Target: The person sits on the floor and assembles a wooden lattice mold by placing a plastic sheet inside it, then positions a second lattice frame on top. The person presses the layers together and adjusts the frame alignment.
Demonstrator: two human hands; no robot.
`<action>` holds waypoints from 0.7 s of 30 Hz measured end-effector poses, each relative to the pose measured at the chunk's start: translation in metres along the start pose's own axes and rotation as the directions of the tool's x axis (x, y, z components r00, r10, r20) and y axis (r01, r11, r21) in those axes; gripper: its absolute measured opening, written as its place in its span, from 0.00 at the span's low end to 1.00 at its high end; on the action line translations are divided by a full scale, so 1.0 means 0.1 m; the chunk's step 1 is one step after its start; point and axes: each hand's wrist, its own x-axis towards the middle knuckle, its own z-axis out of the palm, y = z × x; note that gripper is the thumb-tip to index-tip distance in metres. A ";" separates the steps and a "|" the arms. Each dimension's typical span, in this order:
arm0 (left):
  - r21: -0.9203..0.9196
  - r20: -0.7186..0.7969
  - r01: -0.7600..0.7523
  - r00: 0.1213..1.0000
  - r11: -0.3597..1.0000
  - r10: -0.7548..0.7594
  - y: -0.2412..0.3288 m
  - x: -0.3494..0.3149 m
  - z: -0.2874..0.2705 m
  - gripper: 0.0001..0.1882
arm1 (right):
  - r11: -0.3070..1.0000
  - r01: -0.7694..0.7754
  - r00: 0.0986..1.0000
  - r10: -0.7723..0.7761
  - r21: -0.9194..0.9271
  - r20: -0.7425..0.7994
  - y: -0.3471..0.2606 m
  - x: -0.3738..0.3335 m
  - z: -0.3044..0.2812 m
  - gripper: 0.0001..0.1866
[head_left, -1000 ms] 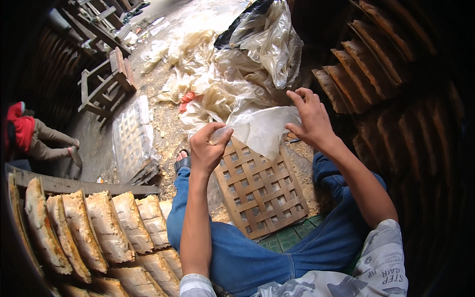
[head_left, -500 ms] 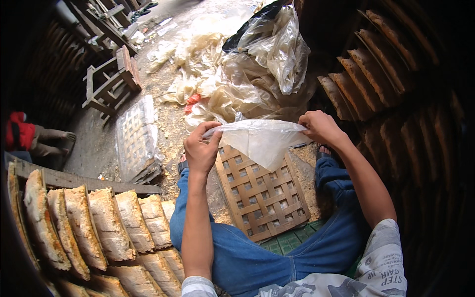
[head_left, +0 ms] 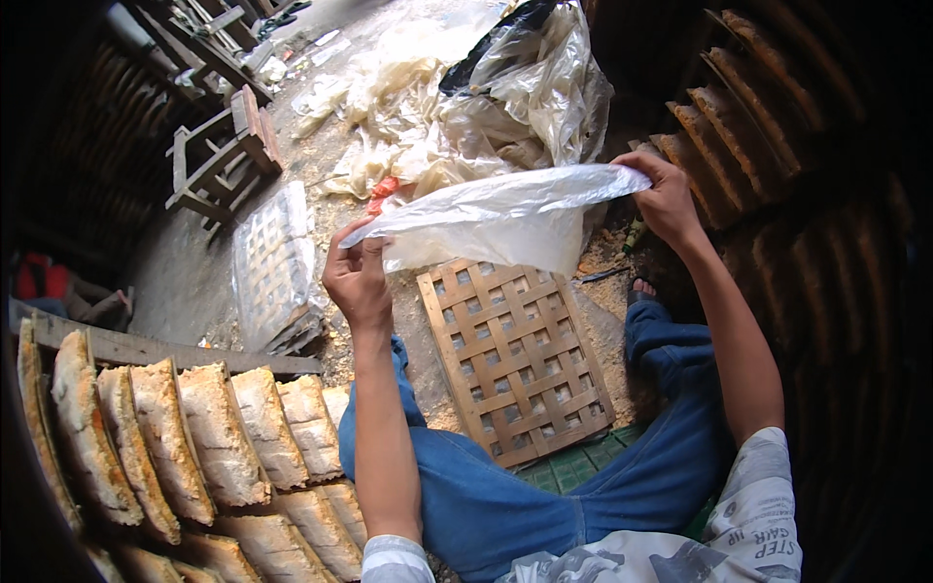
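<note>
A translucent plastic sheet [head_left: 505, 209] hangs stretched between my two hands. My left hand [head_left: 360, 277] pinches its left end between thumb and fingers. At the other end, my right hand [head_left: 664, 194] grips the sheet's right corner, a little higher than the left. Below and slightly nearer lies a woven bamboo rack [head_left: 515, 360], a flat lattice in a wooden frame, set between my legs. The lower edge of the sheet hangs over the rack's far end and hides part of it. Under the rack's near edge shows a green slatted surface [head_left: 583, 464].
Crumpled plastic sheets [head_left: 437, 136] are heaped beyond my hands. A plastic-covered lattice rack [head_left: 272, 262] lies left, near a wooden stool [head_left: 225, 151]. Crusty pale slabs [head_left: 219, 437] stand in rows at near left, with more slabs [head_left: 739, 136] at right. Someone in red [head_left: 44, 280] is at far left.
My hands have moved apart, the left one left and down, the right one right and up. The plastic sheet is spread wider, uncovering more of the rack. The person at left has shifted.
</note>
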 end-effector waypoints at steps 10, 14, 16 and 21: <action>-0.242 -0.066 0.007 0.998 0.970 -0.023 0.07 0.05 0.04 0.12 | 0.864 0.040 0.976 0.075 0.502 -0.207 -0.22 -0.03 0.11 0.15; -0.324 -0.043 0.086 0.993 0.942 -0.106 0.15 0.04 0.05 0.10 | 0.868 0.069 0.960 0.076 0.491 -0.269 -0.23 -0.04 0.05 0.09; -0.375 0.001 0.119 0.992 0.919 -0.128 0.13 0.05 0.03 0.09 | 0.866 0.061 0.962 0.082 0.497 -0.260 -0.23 -0.04 0.04 0.07; -0.398 0.030 0.145 0.989 0.906 -0.145 0.11 0.04 -0.03 0.09 | 0.851 -0.005 0.976 0.119 0.526 -0.184 -0.19 -0.07 0.04 0.08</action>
